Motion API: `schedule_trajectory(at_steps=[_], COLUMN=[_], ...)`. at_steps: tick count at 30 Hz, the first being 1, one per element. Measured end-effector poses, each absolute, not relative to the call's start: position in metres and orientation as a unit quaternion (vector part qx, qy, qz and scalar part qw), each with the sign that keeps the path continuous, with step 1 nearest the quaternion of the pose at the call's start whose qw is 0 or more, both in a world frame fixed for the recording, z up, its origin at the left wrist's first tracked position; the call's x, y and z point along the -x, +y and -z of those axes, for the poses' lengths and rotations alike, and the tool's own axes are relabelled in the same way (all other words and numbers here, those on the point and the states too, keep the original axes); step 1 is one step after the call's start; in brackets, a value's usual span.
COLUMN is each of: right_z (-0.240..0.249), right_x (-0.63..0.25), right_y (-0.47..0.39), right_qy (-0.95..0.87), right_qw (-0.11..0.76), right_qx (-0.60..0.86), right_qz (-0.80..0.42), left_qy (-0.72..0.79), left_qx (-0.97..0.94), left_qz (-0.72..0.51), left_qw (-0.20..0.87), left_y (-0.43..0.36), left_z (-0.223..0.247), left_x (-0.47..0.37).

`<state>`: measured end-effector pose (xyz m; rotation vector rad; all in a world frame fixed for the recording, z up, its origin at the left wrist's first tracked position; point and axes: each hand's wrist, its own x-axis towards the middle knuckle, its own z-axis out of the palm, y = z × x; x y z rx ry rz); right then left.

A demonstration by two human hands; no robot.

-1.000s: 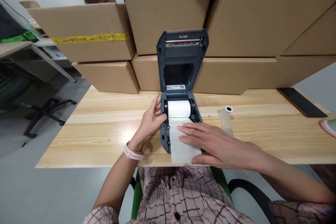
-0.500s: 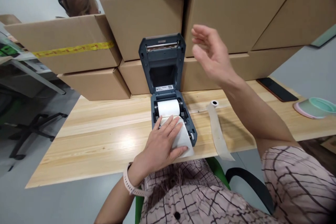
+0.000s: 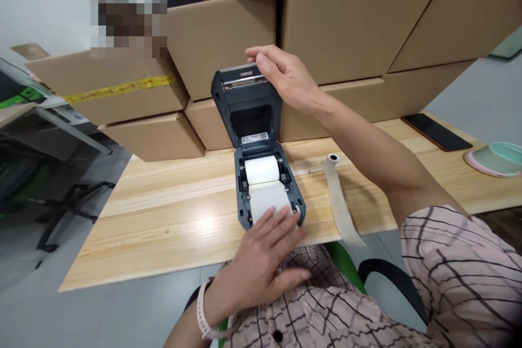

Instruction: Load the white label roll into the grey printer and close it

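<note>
A dark label printer (image 3: pixel 240 204) stands on the table with its lid (image 3: pixel 230 95) raised. Inside sits a roll of white labels (image 3: pixel 261 169), and its strip (image 3: pixel 267 198) runs forward over the printer's front. My left hand (image 3: pixel 265 261) is open, fingers stretched over the front end of the strip; whether they touch it I cannot tell. At the lid's upper right corner, my right hand (image 3: pixel 289 73) is closed over the top edge, with some fingers hidden behind. To the printer's right lies a small roll (image 3: pixel 333 158) with a loose pale strip trailing off the table edge.
Cardboard boxes (image 3: pixel 326 32) are stacked along the back of the wooden table (image 3: pixel 163 217). A phone (image 3: pixel 438 131) and a green-and-pink container (image 3: pixel 493 159) lie at the right. Behind the boxes at left, a person's blurred head (image 3: pixel 126 22) shows.
My right hand has moved left from the air onto the top of the lid. My left hand has slid back toward me, uncovering more of the label strip.
</note>
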<state>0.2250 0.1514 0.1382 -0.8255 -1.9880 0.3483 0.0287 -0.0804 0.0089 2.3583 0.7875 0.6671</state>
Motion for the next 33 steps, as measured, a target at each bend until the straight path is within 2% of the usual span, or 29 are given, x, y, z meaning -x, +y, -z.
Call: schedule_trajectory(at_steps=[2,4,6,8,11,15,18,22,25,27,30,33], right_z=[-0.129,-0.113,-0.089,-0.064,-0.033,-0.018,-0.016,-0.011,-0.007,-0.006,-0.004,-0.002], right_x=[-0.232,-0.241,-0.249,-0.253,-0.256,-0.255,-0.255,-0.255,-0.254,-0.253,-0.250,-0.248], right_y=[0.119,0.082,0.048,0.023,0.005,0.002,0.001,-0.001,-0.002,-0.002,-0.001,-0.002], right_qy=[-0.815,-0.837,-0.876,-0.914,-0.944,-0.950,-0.951,-0.948,-0.942,-0.935,-0.926,-0.921], right_qw=[0.464,0.444,0.384,0.300,0.221,0.199,0.197,0.215,0.242,0.266,0.289,0.303], right_qx=[0.320,0.288,0.247,0.217,0.204,0.212,0.208,0.211,0.213,0.216,0.224,0.230], right_qz=[-0.133,-0.140,-0.159,-0.165,-0.135,-0.116,-0.114,-0.105,-0.097,-0.095,-0.095,-0.083], left_qy=[0.261,0.305,0.393,0.455,0.502,0.501,0.490,0.483,0.488,0.487,0.443,0.460], left_qx=[-0.858,-0.789,-0.673,-0.589,-0.584,-0.546,-0.518,-0.520,-0.575,-0.645,-0.749,-0.757], left_qz=[-0.314,-0.459,-0.601,-0.653,-0.578,-0.491,-0.499,-0.516,-0.531,-0.536,-0.491,-0.442], left_qw=[0.313,0.272,0.176,0.139,0.268,0.459,0.493,0.480,0.387,0.243,-0.042,-0.141], left_y=[-0.097,-0.105,-0.101,-0.087,-0.061,-0.047,-0.050,-0.055,-0.069,-0.086,-0.111,-0.118], left_z=[-0.013,-0.017,-0.019,-0.018,-0.008,0.009,0.016,0.021,0.036,0.052,0.072,0.070], left_x=[-0.023,-0.015,-0.008,-0.005,-0.007,-0.020,-0.027,-0.031,-0.031,-0.031,-0.029,-0.029])
